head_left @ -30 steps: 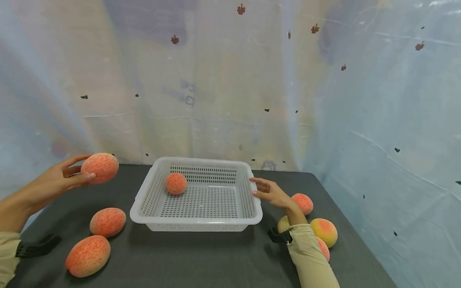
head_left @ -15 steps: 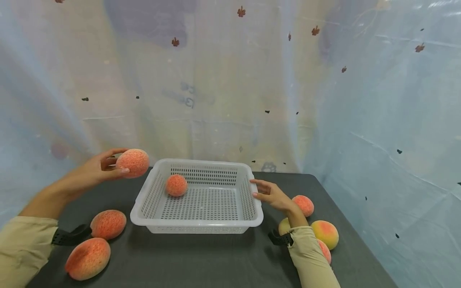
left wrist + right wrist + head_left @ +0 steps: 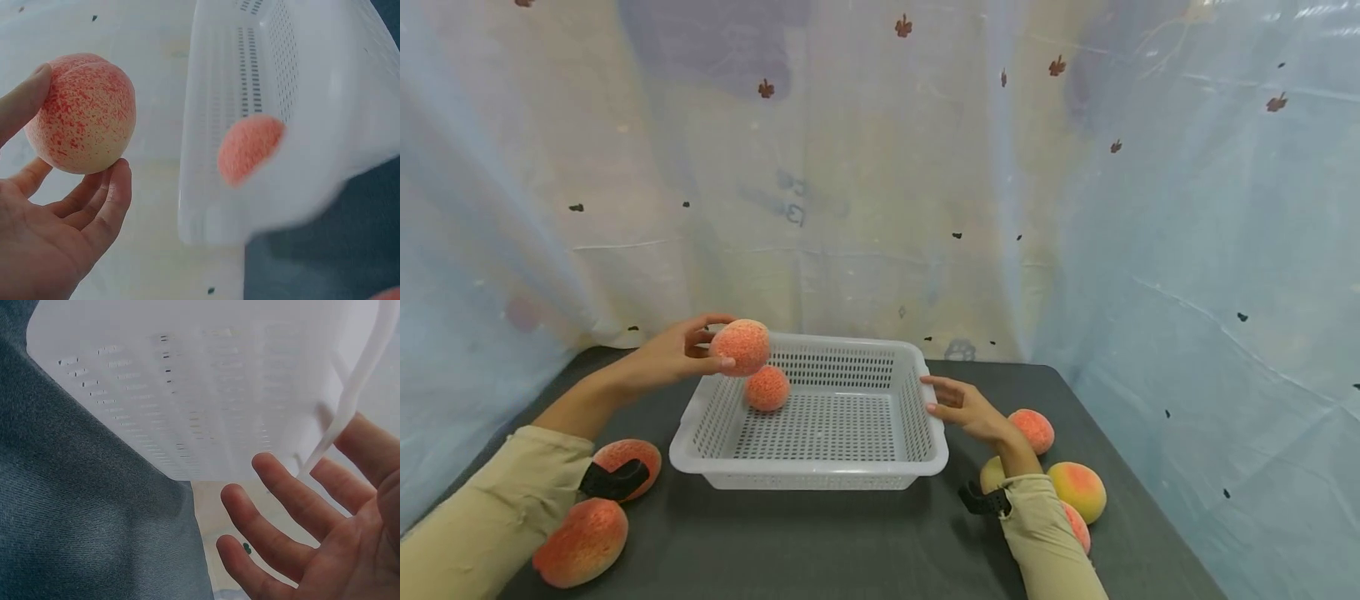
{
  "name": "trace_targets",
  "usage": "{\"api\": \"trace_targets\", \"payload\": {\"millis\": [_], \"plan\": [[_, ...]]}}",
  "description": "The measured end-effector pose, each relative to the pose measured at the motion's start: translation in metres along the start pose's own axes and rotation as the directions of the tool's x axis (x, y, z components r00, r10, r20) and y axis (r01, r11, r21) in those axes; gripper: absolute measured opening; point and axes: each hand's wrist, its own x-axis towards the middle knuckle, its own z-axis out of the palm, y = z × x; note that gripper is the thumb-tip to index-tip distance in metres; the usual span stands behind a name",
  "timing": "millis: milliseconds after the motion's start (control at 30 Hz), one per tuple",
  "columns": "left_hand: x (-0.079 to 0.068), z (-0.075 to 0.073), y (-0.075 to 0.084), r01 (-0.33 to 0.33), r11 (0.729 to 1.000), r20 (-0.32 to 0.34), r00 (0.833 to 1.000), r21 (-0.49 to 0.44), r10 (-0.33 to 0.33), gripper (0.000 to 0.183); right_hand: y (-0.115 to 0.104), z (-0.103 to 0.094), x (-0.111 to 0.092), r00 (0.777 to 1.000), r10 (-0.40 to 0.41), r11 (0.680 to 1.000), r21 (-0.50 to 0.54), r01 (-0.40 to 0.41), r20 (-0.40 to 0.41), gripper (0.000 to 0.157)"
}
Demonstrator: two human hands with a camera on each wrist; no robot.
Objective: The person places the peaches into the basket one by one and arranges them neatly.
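Well, a near peach [image 3: 582,543] is lying on the dark surface [image 3: 820,542] at far left, with a second peach [image 3: 627,452] sitting just behind it, partly hidden by a wrist strap [image 3: 613,481]. Next, the left hand [image 3: 672,354] is keeping a held peach [image 3: 742,347] in its grip, thumb and fingertips cupping opposite sides, by the back left corner of the basket [image 3: 805,468]. Seemingly, the step in hand is bringing this fruit over the basket; lowering it near the bare bottom, right of the resting peach [image 3: 767,389], would be avoiding a knock, while releasing it high would be risking a bounce. Further right, the right hand [image 3: 967,410] is touching the right rim, its grip loose, fingers spreading rather than clamping; light pressure there would be steadying the basket. Beyond, a pink peach [image 3: 1032,430] and a yellow peach [image 3: 1078,492] are lying on the surface, partly hidden fruit sitting alongside.
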Motion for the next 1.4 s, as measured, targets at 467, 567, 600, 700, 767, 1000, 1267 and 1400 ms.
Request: {"api": "trace_targets", "payload": {"millis": [467, 567, 600, 700, 767, 1000, 1267, 1400], "plan": [[0.048, 0.031, 0.025, 0.056, 0.998, 0.089, 0.994, 0.007, -0.057, 0.076, 0.0, 0.0, 0.0, 1.0, 0.001, 1.0, 0.001, -0.001, 0.001, 0.065], [0.056, 0.035, 0.028, 0.088, 0.996, 0.094, 0.991, 0.028, -0.091, 0.075, -0.001, 0.0, -0.001, 1.0, 0.004, 1.0, 0.004, -0.004, -0.003, 0.065], [0.058, 0.036, 0.028, 0.097, 0.995, 0.098, 0.99, 0.034, -0.1, 0.075, -0.001, 0.0, -0.001, 1.0, 0.004, 1.0, 0.003, -0.004, -0.004, 0.065], [0.065, 0.041, 0.028, 0.118, 0.991, 0.114, 0.986, 0.059, -0.125, 0.074, -0.002, 0.0, -0.001, 1.0, 0.007, 1.0, 0.001, -0.007, -0.006, 0.064], [0.069, 0.045, 0.027, 0.13, 0.989, 0.125, 0.983, 0.07, -0.138, 0.074, -0.001, 0.0, -0.001, 1.0, 0.002, 1.0, 0.001, -0.002, -0.004, 0.064], [0.081, 0.063, 0.025, 0.137, 0.99, 0.19, 0.971, 0.045, -0.143, 0.072, 0.001, 0.0, -0.001, 1.0, 0.013, 1.0, 0.009, -0.013, -0.007, 0.064], [0.092, 0.074, 0.024, 0.174, 0.984, 0.195, 0.964, 0.045, -0.18, 0.069, 0.0, -0.001, -0.001, 1.0, 0.008, 1.0, 0.011, -0.008, -0.013, 0.063], [0.094, 0.076, 0.02, 0.194, 0.98, 0.202, 0.959, 0.043, -0.199, 0.069, -0.001, 0.0, -0.001, 1.0, 0.019, 1.0, 0.016, -0.018, -0.01, 0.063]]}}
